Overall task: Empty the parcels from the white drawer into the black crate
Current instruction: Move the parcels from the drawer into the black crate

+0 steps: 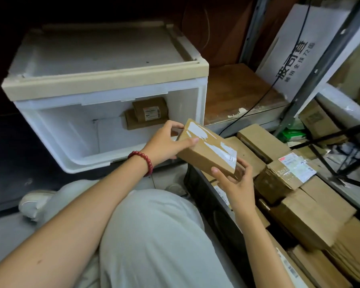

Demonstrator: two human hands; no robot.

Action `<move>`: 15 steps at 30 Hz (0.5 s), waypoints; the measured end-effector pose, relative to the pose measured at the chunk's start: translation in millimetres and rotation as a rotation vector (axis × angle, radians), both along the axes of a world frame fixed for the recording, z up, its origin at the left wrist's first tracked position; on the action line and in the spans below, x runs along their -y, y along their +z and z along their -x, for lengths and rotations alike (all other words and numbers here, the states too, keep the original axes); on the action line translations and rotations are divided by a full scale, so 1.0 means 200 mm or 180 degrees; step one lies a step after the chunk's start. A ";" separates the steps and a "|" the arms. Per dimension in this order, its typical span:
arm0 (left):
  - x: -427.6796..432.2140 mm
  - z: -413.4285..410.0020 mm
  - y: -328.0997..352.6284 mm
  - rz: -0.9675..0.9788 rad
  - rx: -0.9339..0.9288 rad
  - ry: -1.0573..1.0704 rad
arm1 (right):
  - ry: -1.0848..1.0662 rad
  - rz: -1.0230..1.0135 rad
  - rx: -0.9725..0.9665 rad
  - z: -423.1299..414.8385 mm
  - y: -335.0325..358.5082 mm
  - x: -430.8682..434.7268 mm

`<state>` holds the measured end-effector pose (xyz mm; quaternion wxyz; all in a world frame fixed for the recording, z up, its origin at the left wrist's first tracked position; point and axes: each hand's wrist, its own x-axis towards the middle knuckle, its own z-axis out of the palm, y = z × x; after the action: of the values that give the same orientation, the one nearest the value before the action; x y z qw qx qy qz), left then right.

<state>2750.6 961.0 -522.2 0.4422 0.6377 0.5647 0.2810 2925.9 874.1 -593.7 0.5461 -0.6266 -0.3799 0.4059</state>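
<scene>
- parcel (208,150): a brown carton with white label remnants on its top face, held tilted at centre frame. it is clear of the drawer mouth and above the left edge of the crate.
- left hand (166,142): grips the parcel's upper-left end. one digit lies flat along the top face and the others curl round the far corner. a red bead bracelet (143,161) is on the wrist.
- right hand (237,183): grips the parcel's lower-right end. the thumb presses the near edge and the fingers are slightly spread against the end face.
- drawer (50,129): white, pulled open at left of centre under a beige-trimmed cabinet top.
- two parcels (148,115): brown and stacked, they lie against the drawer's back right corner. the upper one carries a label.
- crate (216,215): black, at lower right, only its left wall visible.
- cartons (299,208): brown, filling the crate to the rim. one crumpled carton has a white label on top.
- white board (299,48): upper right, printed with dark characters, leaning behind a grey shelf post (320,65).
- knee (154,235): in pale trousers, lower centre. a pale shoe (33,202) is at lower left.
</scene>
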 end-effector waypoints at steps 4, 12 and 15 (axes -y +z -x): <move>-0.02 -0.03 -0.01 0.0025 -0.0034 -0.0018 | 0.0065 0.0106 -0.0319 -0.01 -0.01 0.00; -0.03 -0.02 -0.03 -0.0103 -0.0577 -0.0103 | 0.0034 -0.0061 -0.0081 -0.03 -0.03 -0.02; -0.02 -0.01 -0.03 0.0012 -0.0632 -0.0092 | 0.0097 -0.0090 -0.0077 -0.02 -0.03 -0.01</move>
<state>2753.4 965.4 -529.2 0.3893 0.6696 0.5970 0.2089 2930.1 876.6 -598.7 0.5531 -0.6080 -0.3885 0.4164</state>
